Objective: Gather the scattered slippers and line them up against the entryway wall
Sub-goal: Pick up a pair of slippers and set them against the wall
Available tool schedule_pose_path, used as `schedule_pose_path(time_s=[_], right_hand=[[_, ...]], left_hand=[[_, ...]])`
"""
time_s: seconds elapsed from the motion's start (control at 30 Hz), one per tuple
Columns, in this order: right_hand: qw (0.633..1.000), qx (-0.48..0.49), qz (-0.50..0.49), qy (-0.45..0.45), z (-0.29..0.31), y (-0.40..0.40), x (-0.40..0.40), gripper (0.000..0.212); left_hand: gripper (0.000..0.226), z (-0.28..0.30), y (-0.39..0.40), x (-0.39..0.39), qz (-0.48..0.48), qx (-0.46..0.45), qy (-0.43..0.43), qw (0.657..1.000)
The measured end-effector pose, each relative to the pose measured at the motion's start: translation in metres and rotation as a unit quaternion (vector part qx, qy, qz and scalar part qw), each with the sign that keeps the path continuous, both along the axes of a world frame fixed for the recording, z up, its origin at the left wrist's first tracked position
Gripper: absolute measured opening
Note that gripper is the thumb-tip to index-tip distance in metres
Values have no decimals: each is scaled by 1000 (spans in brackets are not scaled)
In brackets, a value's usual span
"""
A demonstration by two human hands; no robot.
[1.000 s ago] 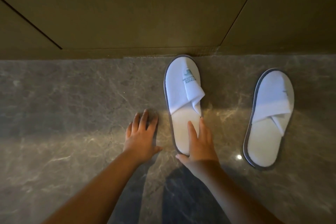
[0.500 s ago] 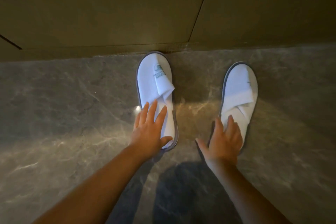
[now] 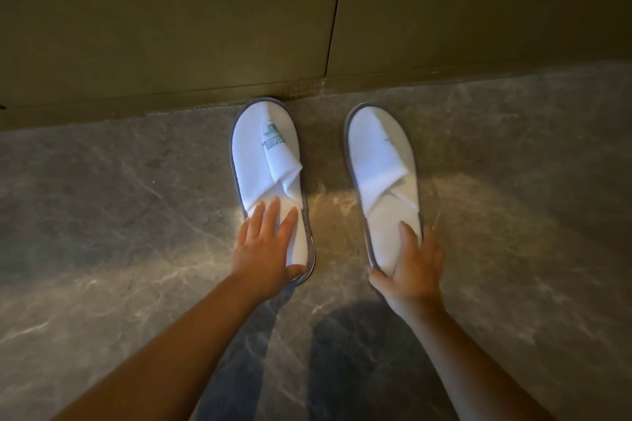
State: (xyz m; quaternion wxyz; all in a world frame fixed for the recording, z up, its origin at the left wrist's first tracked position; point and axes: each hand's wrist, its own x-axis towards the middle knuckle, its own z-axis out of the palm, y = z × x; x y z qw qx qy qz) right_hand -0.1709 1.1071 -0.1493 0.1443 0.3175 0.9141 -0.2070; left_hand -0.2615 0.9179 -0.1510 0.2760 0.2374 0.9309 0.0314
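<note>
Down on the marble floor [image 3: 102, 215], both hands are on slippers. The left hand [image 3: 265, 246] lies flat with fingers spread on the heel end of the left slipper [image 3: 266, 161], pressing on it, not gripping. The right hand [image 3: 410, 267] cups the heel of the right slipper [image 3: 379, 161], thumb round the inner edge and fingers along the outer one, so it looks like a loose hold.

What's changed: a second ago the right slipper sat well off to the right, angled and set back, while the right hand was on the other one. Half a second ago the hands had split, one per slipper. Now the right slipper has been slid in and squared up, so the two lie side by side, toes pointing at the wall [image 3: 171, 27].

So the pair is pretty much lined up. The left slipper's toe touches the base of the wall, or near enough. The right one's toe seems to stop just short, so I'd guess one small nudge forward finishes it.

No containers anywhere that I can see, just floor and wall panels. Can't tell if more slippers are lying around out of view.
</note>
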Motion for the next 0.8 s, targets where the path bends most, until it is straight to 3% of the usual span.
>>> schedule_pose_path(time_s=[0.13, 0.8], right_hand=[[999, -8, 39, 4, -5, -4, -11, 88], [999, -12, 51, -6, -10, -14, -26, 86]], left_hand=[[88, -1, 0, 0, 3, 0, 2, 1000], [89, -4, 0, -1, 6, -6, -1, 1000]])
